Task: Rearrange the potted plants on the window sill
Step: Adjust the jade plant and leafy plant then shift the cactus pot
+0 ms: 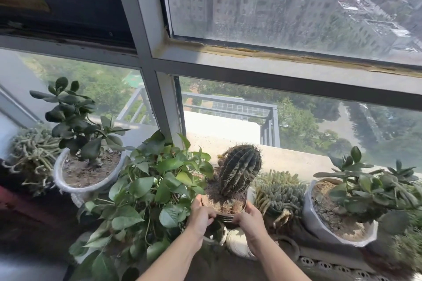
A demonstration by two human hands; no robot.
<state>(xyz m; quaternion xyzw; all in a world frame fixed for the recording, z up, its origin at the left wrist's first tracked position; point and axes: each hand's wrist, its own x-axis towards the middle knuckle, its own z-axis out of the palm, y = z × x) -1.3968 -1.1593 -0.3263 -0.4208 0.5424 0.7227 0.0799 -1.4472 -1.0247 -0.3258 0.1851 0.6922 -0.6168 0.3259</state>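
A dark ribbed cactus (pixel 241 167) leans right in a small brown pot (pixel 225 209) at the middle of the sill. My left hand (pixel 200 217) grips the pot's left rim and my right hand (pixel 250 220) grips its right rim. A leafy green pothos (pixel 150 191) crowds the pot's left side. To the right sits a low trailing succulent (pixel 279 191). A jade plant in a white pot (pixel 86 173) stands at the left, another jade plant in a white pot (pixel 338 219) at the right.
A stringy hanging succulent (pixel 32 155) fills the far left. The window frame post (pixel 164 107) rises just behind the pothos. A white object (pixel 237 244) lies under my right wrist. A perforated grille (pixel 331 267) runs along the sill's front edge.
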